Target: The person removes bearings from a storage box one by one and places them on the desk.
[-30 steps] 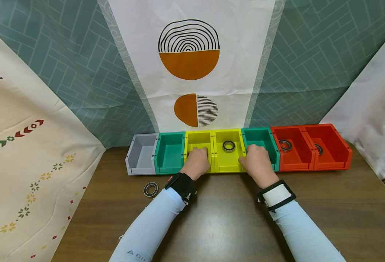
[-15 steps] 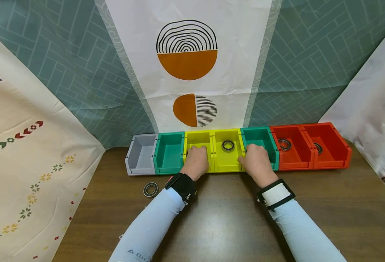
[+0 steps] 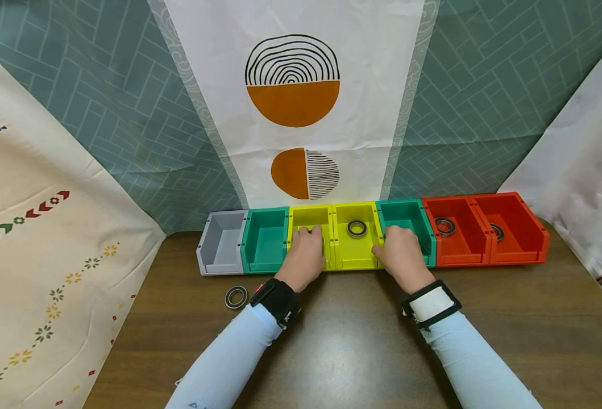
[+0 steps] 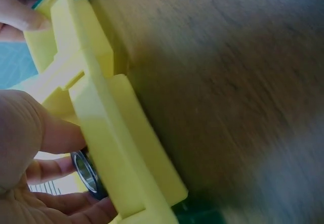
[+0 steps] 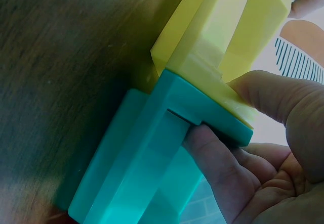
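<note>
My left hand reaches into the left yellow bin. In the left wrist view its thumb and fingers are around a ball bearing, a dark ring with a metal inner rim, close behind the bin's front wall. My right hand pinches the touching side walls of the right yellow bin and the green bin. The thumb lies on the yellow side, the fingers on the green side. Another bearing lies flat in the right yellow bin, between my hands.
A grey bin and another green bin continue the row leftward. Two red bins at the right each hold a bearing. One loose bearing lies on the wooden table before the row. A patterned cloth hangs behind.
My left hand has turned slightly and its wrist has shifted a little left and down; a dark edge now shows at its fingertips. The right hand keeps its grip in place.
</note>
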Tool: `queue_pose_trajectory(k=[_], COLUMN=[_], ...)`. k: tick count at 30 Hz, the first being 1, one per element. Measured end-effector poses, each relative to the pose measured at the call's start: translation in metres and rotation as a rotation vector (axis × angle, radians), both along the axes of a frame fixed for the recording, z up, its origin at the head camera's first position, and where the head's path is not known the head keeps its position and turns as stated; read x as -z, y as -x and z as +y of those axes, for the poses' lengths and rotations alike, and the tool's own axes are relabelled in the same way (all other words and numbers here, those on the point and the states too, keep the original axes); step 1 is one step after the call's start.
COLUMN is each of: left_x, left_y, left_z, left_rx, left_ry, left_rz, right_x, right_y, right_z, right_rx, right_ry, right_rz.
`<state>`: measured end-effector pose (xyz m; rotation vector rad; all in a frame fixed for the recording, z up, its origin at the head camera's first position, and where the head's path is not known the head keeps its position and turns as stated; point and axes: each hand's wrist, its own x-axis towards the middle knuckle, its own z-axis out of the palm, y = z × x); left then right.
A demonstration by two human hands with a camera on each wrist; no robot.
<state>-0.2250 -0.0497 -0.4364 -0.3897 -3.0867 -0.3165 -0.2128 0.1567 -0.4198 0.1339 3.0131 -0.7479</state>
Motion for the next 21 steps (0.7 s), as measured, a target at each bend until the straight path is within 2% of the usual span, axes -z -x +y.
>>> queue_pose_trajectory(k=[7,17,21], left_x=[-0.014,-0.028,-0.035], left_y=[-0.008,-0.016,-0.019], left_z=[-0.008,-0.027,-0.034], left_rx=[-0.008,-0.004,-0.024], left_ry=[-0.100,-0.184,-0.206], left_rz=[0.042,0.144,0.177], right_x=[-0.001,-0.001,0.000], right_y=[0.000,0.000,0.000], right_z=[0.000,0.001,0.001], right_rx=[-0.004,-0.004,-0.007], right_ry=[0.001,-0.001,0.003], right_rz=[0.005,0.007,0.004])
